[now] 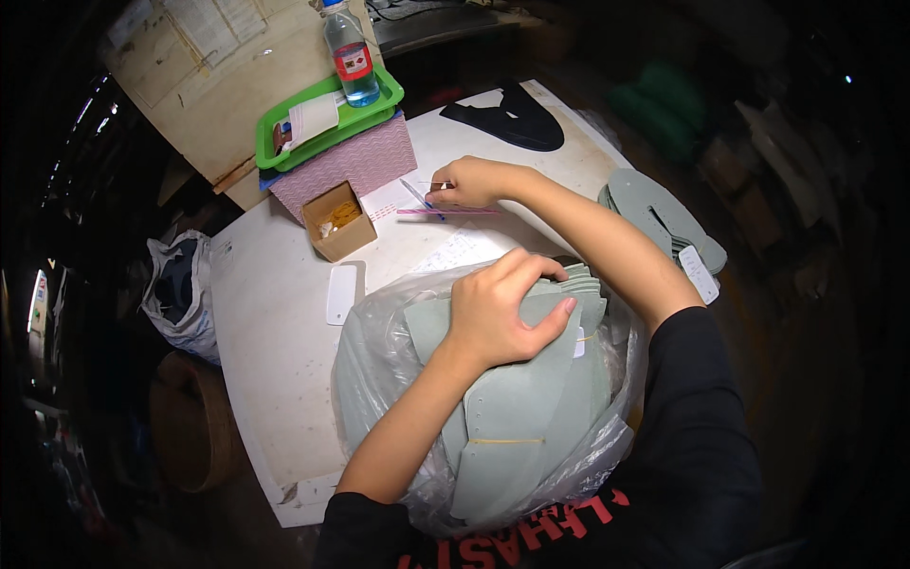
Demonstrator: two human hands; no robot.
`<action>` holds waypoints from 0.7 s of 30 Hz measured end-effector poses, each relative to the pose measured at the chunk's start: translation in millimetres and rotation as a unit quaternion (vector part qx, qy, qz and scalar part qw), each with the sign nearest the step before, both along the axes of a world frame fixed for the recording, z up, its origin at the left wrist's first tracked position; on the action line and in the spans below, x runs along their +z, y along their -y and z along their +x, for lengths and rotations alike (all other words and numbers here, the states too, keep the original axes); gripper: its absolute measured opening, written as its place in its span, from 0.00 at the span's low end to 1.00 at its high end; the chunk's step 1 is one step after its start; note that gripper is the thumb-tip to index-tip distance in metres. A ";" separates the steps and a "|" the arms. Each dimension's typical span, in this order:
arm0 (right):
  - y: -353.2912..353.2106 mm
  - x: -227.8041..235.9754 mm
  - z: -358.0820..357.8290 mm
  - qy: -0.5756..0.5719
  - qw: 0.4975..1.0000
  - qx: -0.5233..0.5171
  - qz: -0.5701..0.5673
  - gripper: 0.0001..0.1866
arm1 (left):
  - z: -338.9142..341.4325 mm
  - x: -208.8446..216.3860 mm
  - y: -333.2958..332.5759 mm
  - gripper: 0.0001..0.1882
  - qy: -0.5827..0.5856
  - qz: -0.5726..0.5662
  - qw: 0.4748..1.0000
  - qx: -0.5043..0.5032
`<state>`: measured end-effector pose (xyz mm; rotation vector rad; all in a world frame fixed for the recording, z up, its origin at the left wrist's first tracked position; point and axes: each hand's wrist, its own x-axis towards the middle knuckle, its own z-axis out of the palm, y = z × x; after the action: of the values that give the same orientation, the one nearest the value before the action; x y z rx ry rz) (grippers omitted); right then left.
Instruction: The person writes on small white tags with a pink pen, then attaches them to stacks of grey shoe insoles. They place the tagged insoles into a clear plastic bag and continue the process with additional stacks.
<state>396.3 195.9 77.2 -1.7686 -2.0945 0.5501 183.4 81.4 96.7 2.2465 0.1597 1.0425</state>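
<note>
Bundles of grey-green cut pieces are lying in a clear plastic bag, nearest | left hand is closing on the stack's top edge | right hand is pinching a pen over paper, seemingly tallying; next likely needs counting | cardboard box is holding small yellowish bits | green tray is carrying a water bottle

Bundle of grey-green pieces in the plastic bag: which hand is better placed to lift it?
Likely the left hand: it already rests on the bundle, fingers curled over its edge. The right hand holds a pen farther up the table.
</note>
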 end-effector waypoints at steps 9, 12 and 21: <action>154.2 74.0 34.7 0.064 0.997 -0.037 -0.037 0.10 | -2.8 -0.3 -0.1 0.13 -0.051 -0.030 0.998 -0.003; 232.2 78.7 26.3 0.033 0.993 -0.086 -0.075 0.17 | -1.2 -0.8 0.0 0.13 -0.040 -0.034 0.999 -0.001; 284.0 26.8 -1.0 0.364 0.920 -0.117 0.083 0.22 | 1.0 -3.0 1.9 0.13 0.012 0.004 1.000 0.016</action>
<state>395.3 -88.1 104.1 -2.3030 -2.2031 -0.4160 184.4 79.5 93.7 2.2445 0.1831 1.0890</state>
